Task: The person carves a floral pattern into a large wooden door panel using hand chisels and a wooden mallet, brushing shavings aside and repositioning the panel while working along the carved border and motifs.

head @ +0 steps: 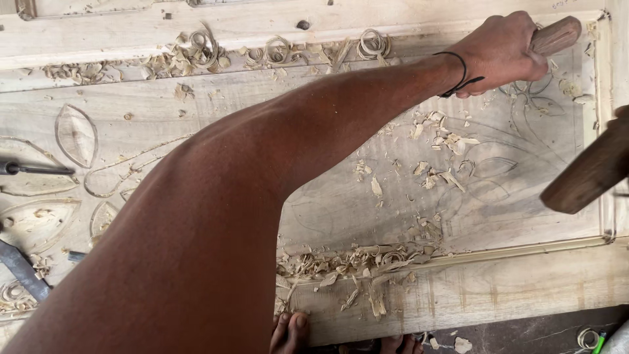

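Across a pale wooden door panel point(367, 210) laid flat, the left hand point(499, 52) reaches far to the upper right, fingers wrapped tight around a wooden-handled chisel point(555, 35) set on pencilled leaf outlines. A wooden mallet point(590, 172) enters at right; the hand holding it is out of view. At such a stretch, a glancing blow could skid the edge across the drawn lines. Curled shavings point(354, 259) litter the panel.

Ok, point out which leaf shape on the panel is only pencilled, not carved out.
The leaf outline at the right, below the left hand gripping a chisel handle; the left-side leaf shapes are already cut in.
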